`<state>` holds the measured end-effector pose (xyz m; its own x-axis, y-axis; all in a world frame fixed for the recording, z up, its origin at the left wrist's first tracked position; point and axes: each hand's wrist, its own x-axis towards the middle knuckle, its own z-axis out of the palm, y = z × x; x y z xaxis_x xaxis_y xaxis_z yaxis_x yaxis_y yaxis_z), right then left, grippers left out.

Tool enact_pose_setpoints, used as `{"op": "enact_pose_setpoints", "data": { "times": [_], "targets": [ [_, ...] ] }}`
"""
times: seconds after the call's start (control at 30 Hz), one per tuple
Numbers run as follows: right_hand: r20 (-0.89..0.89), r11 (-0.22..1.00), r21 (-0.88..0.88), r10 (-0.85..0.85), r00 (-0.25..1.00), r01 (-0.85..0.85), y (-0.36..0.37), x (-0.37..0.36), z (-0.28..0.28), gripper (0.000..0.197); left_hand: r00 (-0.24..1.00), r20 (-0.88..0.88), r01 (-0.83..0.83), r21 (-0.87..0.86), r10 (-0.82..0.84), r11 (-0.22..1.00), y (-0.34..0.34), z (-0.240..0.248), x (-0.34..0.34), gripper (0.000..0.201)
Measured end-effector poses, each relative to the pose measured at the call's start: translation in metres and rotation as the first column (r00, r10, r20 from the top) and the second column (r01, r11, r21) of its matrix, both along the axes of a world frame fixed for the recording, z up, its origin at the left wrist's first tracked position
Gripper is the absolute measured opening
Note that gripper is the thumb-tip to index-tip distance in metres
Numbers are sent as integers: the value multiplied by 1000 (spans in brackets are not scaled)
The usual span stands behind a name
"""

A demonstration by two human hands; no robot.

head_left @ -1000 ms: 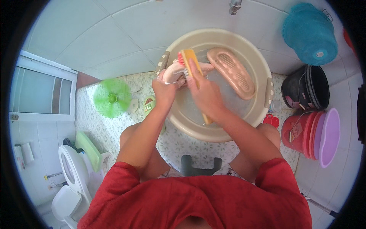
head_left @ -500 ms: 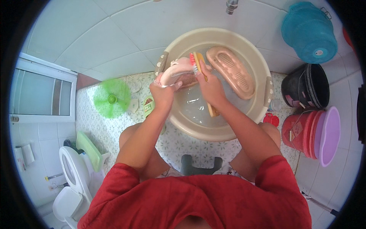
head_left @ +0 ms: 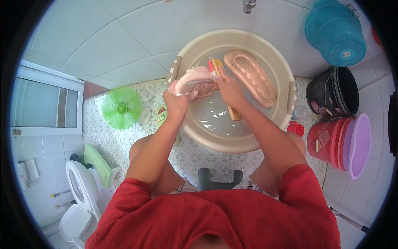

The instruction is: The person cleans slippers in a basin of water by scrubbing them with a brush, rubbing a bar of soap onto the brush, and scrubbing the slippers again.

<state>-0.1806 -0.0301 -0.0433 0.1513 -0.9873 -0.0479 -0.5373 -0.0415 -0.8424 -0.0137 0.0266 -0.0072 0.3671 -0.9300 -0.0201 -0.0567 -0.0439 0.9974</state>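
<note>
From here I see my left hand (head_left: pixel 176 101) with fingers wrapped around a pink sandal (head_left: pixel 195 79) held over the beige basin (head_left: pixel 286 79) at twelve o'clock, while my right hand (head_left: pixel 229 89) has its fingers closed on a scrub brush (head_left: pixel 215 66) whose handle is mostly hidden under the palm. A second pink sandal (head_left: pixel 252 76) lies in the basin's shallow water. The floor (head_left: pixel 124 137) is patterned tile, with buckets (head_left: pixel 331 139) at three o'clock and a toilet (head_left: pixel 81 195) at eight.

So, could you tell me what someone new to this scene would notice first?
The big beige basin of water on the patterned floor, at top centre, draws the eye. Over it the left hand holds a pink shoe while the right hand presses a brush to it; a second pink shoe lies in the basin. A teal bucket stands upper right.
</note>
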Motion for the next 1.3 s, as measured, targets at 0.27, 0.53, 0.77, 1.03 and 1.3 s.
{"op": "enact_pose_setpoints", "data": {
  "times": [0.27,0.53,0.77,1.03,1.3],
  "targets": [
    [21,976,-99,194,981,-191,58,36,84,52,997,69,-39,23,37,999,-1,-6,16,33],
    [-110,988,-116,86,990,-99,41,22,60,55,945,317,84,-10,-77,996,-3,5,14,32],
    [-297,944,-37,302,906,-327,65,36,87,57,824,559,33,116,-93,993,-15,8,10,28],
    [-289,965,-206,97,952,-161,35,20,80,59,681,732,88,-92,7,992,-15,16,7,41],
    [-424,904,-308,150,893,-298,75,34,82,57,958,288,23,-101,7,995,-20,-6,14,35]
  ]
}}
